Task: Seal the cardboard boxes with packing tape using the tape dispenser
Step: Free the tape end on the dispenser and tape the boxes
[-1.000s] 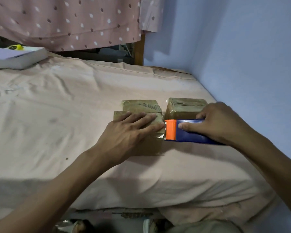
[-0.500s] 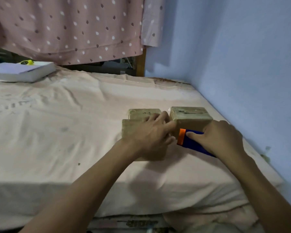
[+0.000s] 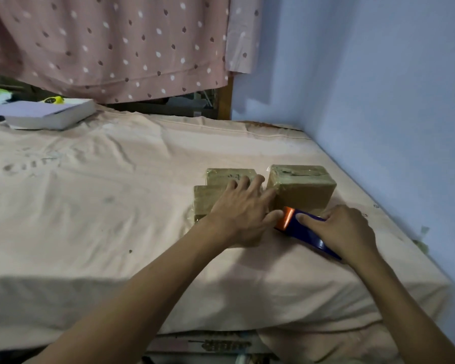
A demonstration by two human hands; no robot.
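Note:
Three small brown cardboard boxes sit on the bed. My left hand (image 3: 241, 215) lies flat on top of the near box (image 3: 204, 200), fingers spread and pressing down, covering most of it. Behind it is a second box (image 3: 222, 176). To the right stands a taller box (image 3: 304, 186) with shiny tape across its top. My right hand (image 3: 346, 231) grips the blue tape dispenser (image 3: 306, 231), whose orange front end points at the near box's right side, by my left thumb.
The boxes rest on a pink wrinkled sheet (image 3: 116, 206) over a mattress. A blue wall (image 3: 378, 101) runs close along the right. A white flat box (image 3: 50, 115) lies at the far left. A dotted pink curtain (image 3: 111, 43) hangs behind.
My left hand slid further over the near box, toward the far boxes. The dispenser in my right hand turned, its orange end staying at the box's right side. The view tilted up.

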